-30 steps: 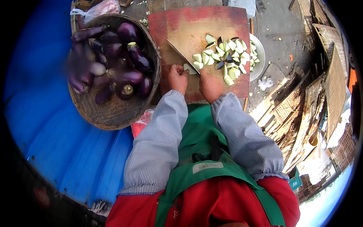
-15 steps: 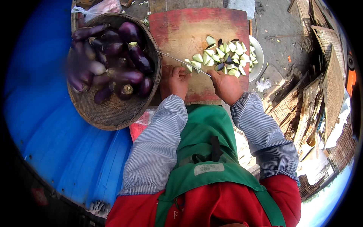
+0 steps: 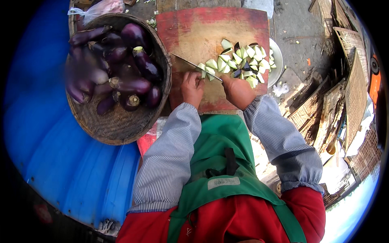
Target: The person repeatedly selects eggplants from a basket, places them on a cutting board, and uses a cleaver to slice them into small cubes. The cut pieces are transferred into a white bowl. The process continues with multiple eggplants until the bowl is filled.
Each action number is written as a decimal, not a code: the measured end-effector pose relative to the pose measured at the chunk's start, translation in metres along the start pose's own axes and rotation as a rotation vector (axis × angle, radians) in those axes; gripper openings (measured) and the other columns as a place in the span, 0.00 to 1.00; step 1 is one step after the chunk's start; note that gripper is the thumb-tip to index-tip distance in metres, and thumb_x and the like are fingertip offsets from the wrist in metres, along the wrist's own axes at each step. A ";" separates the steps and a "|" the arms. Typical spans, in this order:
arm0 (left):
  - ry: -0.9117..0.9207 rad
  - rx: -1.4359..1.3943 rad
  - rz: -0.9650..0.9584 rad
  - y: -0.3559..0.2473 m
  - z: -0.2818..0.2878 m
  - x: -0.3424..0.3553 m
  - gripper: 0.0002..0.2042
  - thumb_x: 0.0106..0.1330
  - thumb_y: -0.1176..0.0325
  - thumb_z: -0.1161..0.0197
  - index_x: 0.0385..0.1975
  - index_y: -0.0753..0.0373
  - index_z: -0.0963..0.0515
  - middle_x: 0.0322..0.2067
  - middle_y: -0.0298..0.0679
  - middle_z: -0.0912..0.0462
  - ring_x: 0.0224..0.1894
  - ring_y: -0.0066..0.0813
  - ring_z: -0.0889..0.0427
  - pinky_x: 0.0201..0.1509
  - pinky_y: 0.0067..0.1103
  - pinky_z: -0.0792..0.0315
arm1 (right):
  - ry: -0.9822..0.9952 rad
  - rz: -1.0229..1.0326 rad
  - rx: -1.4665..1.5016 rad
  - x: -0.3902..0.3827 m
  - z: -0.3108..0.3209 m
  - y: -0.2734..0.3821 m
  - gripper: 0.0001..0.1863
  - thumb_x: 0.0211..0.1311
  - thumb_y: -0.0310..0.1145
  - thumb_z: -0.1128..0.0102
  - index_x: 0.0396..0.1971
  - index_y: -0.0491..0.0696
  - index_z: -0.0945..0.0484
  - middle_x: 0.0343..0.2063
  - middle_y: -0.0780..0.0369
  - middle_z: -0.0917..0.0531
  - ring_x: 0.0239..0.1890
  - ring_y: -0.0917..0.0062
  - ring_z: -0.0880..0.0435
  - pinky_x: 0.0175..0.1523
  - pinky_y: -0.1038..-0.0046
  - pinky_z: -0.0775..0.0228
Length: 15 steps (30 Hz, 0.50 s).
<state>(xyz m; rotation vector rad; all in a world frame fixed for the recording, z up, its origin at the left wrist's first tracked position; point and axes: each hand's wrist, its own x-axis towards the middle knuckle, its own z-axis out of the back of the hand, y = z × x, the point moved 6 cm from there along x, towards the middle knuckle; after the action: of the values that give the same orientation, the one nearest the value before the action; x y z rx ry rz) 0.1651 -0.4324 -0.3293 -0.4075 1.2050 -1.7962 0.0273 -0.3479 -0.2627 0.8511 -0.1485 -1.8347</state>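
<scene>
Eggplant is being diced: the knife [image 3: 194, 65] is gripped by the right hand [image 3: 239, 91], its blade running leftward past the left hand [image 3: 192, 87], which is closed over an eggplant piece [image 3: 202, 69] on the red chopping board [image 3: 190, 32]. Cut chunks [image 3: 243, 60] are piled just beyond the right hand. A steady downward cut clear of the fingers is probably called for next.

The person wears a shirt with fine blue-and-white vertical stripes; its 2 long sleeves [image 3: 170, 162] end in gathered cuffs just behind each bare grip, the left hand [image 3: 192, 87] and the right hand [image 3: 238, 91]. Over the chest, behind both grips, lies a green apron [image 3: 219, 166] with a dark strap down its middle and a small pale rectangular label sewn just below the strap. Beneath the apron, farthest from the grips, a red garment [image 3: 227, 220] shows.
</scene>
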 end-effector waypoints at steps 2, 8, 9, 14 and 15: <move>-0.003 0.051 -0.069 -0.004 0.000 0.000 0.11 0.51 0.81 0.36 0.35 0.67 0.25 0.38 0.41 0.24 0.33 0.32 0.19 0.38 0.22 0.23 | -0.045 -0.018 0.053 0.010 -0.010 -0.003 0.11 0.54 0.25 0.48 0.39 0.45 0.31 0.18 0.52 0.21 0.23 0.57 0.19 0.26 0.58 0.30; 0.049 -0.061 -0.049 -0.021 -0.008 0.010 0.13 0.52 0.82 0.38 0.38 0.65 0.26 0.40 0.41 0.24 0.38 0.33 0.20 0.42 0.23 0.23 | -0.337 -0.192 0.529 0.003 -0.017 -0.019 0.11 0.61 0.31 0.46 0.39 0.41 0.28 0.23 0.45 0.21 0.30 0.48 0.22 0.34 0.54 0.31; 0.062 -0.104 -0.041 -0.028 -0.010 0.014 0.13 0.52 0.82 0.39 0.38 0.64 0.27 0.40 0.41 0.24 0.39 0.34 0.20 0.42 0.23 0.23 | -0.341 -0.242 0.541 -0.003 -0.016 -0.024 0.12 0.61 0.31 0.46 0.42 0.42 0.28 0.24 0.45 0.21 0.30 0.49 0.21 0.34 0.55 0.31; 0.238 -0.226 0.385 -0.005 -0.003 0.026 0.17 0.68 0.72 0.47 0.57 0.63 0.31 0.51 0.39 0.28 0.44 0.25 0.24 0.49 0.22 0.27 | -0.314 -0.416 0.737 -0.060 -0.002 -0.023 0.11 0.61 0.30 0.47 0.42 0.42 0.28 0.23 0.46 0.22 0.29 0.49 0.21 0.33 0.55 0.31; 0.213 -0.276 0.410 -0.006 -0.002 0.032 0.17 0.69 0.70 0.48 0.58 0.63 0.31 0.52 0.39 0.28 0.45 0.25 0.25 0.49 0.22 0.27 | -0.308 -0.362 0.676 -0.073 -0.004 -0.023 0.11 0.61 0.30 0.47 0.42 0.43 0.28 0.23 0.46 0.22 0.29 0.49 0.21 0.33 0.55 0.31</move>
<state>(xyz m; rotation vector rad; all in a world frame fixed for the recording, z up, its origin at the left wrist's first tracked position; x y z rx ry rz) 0.1437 -0.4568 -0.3312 -0.1096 1.5666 -1.3497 0.0253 -0.2741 -0.2413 1.0935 -0.8991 -2.2905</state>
